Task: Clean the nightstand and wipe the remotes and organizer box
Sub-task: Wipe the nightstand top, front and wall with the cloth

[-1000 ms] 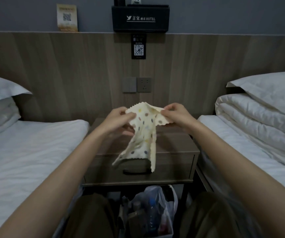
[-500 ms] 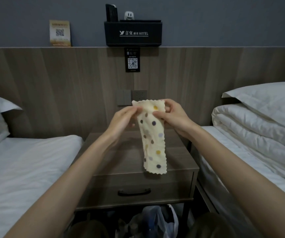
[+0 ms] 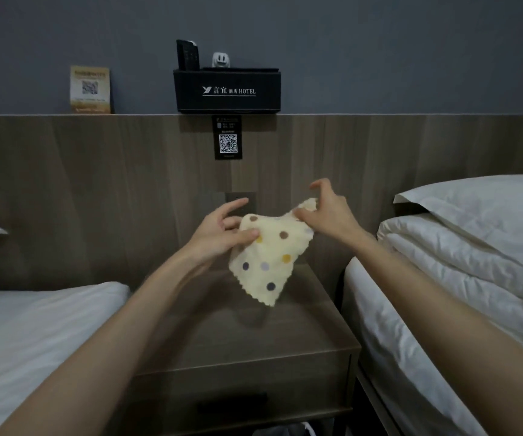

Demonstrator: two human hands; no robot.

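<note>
Both hands up at chest height over the brown wooden nightstand (image 3: 253, 341); between them the pale yellow polka-dot cleaning cloth (image 3: 269, 256). Left hand (image 3: 219, 234) pinches the cloth's upper left corner, thumb pressed on top, other fingers half spread; right hand (image 3: 326, 212) grips the upper right corner between thumb and middle fingers, index finger lifted free. Cloth hangs slack from that top edge, its long axis running down and slightly right, lowest corner clear of the surface, not touching it.

I judge the next move is a fold or a bunching before wiping; the surface lies directly below the cloth, so either hand can drop straight down; left hand looks a shade nearer the middle of it.

Black rectangular organizer box (image 3: 227, 89) sits on the ledge of the wood headboard panel, well above and beyond the hands; a dark remote (image 3: 187, 56) stands upright in its left end.

Room: surface bare; white beds flank both sides closely, so sideways strokes end at mattress edges.
</note>
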